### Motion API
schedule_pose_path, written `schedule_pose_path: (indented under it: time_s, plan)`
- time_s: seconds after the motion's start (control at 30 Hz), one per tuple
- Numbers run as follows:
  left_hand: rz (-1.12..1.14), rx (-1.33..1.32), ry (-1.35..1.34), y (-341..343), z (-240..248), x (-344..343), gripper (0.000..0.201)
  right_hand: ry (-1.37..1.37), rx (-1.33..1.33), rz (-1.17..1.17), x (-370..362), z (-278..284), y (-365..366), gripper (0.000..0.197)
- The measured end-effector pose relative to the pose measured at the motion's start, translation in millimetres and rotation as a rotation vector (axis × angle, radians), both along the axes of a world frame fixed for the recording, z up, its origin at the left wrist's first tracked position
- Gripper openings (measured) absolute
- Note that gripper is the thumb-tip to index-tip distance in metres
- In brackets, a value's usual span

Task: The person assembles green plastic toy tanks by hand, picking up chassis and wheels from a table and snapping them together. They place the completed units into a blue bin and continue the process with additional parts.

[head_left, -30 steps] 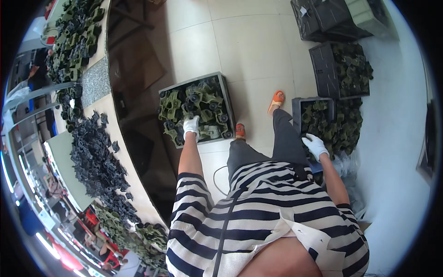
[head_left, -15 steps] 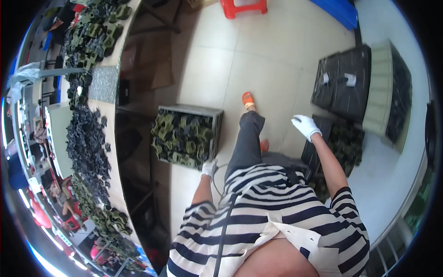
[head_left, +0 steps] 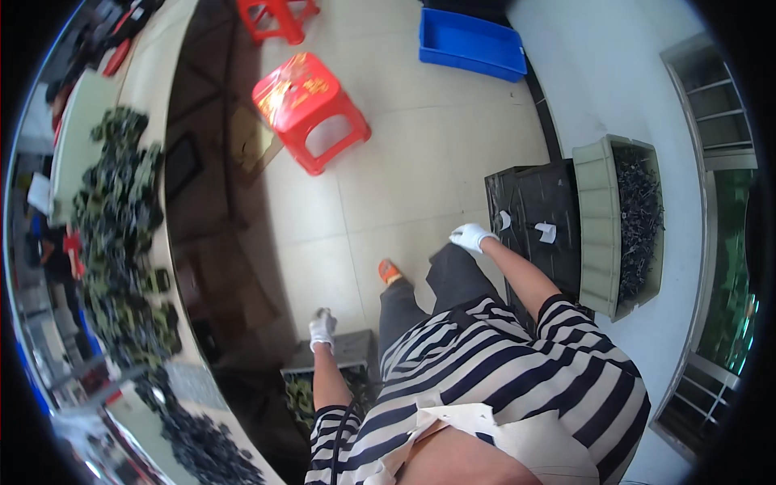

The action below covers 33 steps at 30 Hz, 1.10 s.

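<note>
My left hand (head_left: 322,327), in a white glove with greyed fingertips, hangs above the far edge of a grey crate (head_left: 331,354). Its fingers are loosely extended and I see nothing in them. Inside that crate lie olive-green moulded parts (head_left: 300,396), partly hidden by my arm. My right hand (head_left: 469,237), also white-gloved, is held out over my leg, fingers loosely stretched and nothing visible in it. Nearest to it on the right is a stack of dark boxes (head_left: 524,194) with white paper tags.
A red stool (head_left: 301,93) stands ahead, another red stool (head_left: 283,20) beyond it. A blue bin (head_left: 473,61) lies by the wall. At right is a pale green bin (head_left: 596,234) of dark slender parts. Along the left runs a table (head_left: 174,319) heaped with green and dark parts (head_left: 117,242).
I have walked forward: the crate and dark boxes have slid down in view, and the stools and blue bin show more fully. Both arms have swung; neither hand has visibly picked anything up.
</note>
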State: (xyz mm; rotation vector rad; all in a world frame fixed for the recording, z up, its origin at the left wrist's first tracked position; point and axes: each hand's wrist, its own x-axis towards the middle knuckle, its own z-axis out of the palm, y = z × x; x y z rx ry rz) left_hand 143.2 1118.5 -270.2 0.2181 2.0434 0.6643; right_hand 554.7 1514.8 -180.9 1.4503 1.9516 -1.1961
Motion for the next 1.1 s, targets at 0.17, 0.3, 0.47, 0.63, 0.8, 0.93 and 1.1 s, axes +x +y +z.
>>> schedule_pose_path:
  time_s: [0.17, 0.3, 0.47, 0.63, 0.8, 0.93, 1.1]
  plan:
    - [0.219, 0.176, -0.098, 270.6, 108.4, -44.7, 0.053, 0.191, -0.157, -0.818, 8.2, -23.6, 178.0, 0.038]
    - [0.063, 0.138, -0.081, 372.5, 106.5, -22.2, 0.054, 0.359, -0.257, -1.116, 21.6, -96.6, 370.1, 0.029]
    - [-0.129, -0.434, -0.101, 320.0, 27.8, 33.5, 0.025, 0.586, -0.234, -1.408, 21.6, -247.4, 632.6, 0.028]
    - [0.089, -0.774, -0.535, 403.3, 44.0, 127.0, 0.033, 0.679, -0.186, -1.782, 8.9, -374.3, 817.9, 0.07]
    - [0.215, -0.807, -0.512, 577.8, 42.6, 160.6, 0.037, 0.543, -0.233, -2.082, -13.7, -446.1, 901.5, 0.094]
    - [0.233, -0.784, -0.464, 654.4, 32.4, 171.5, 0.04, 0.654, -0.284, -2.301, -27.5, -486.6, 925.7, 0.075]
    - [0.298, -0.652, -0.432, 559.0, -11.1, 176.5, 0.033, 0.597, 0.208, -1.36, 102.2, -563.9, 910.1, 0.042]
